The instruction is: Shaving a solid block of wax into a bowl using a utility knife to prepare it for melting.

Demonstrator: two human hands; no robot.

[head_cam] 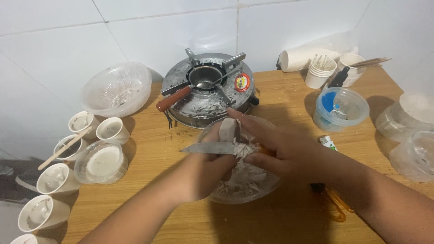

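Observation:
My left hand [201, 174] reaches in from the lower left and holds a pale grey block [229, 130] from below, over a clear bowl [266, 183]. My right hand [285, 151] comes from the right, gripping a knife by its orange handle. The knife's blade [208, 148] points left and lies against the block. The fingers of my right hand stretch over the top of the block. White shavings [246, 174] cling to the blade and pile up in the bowl.
A metal stove [203, 101] with a small pot and a wooden-handled tool stands behind the bowl. To the left are a clear bowl [118, 88] and several small white cups [112, 130]. On the right: a clear tub holding something blue [340, 108], paper cups [320, 72], clear containers [413, 135], orange scissors [335, 203].

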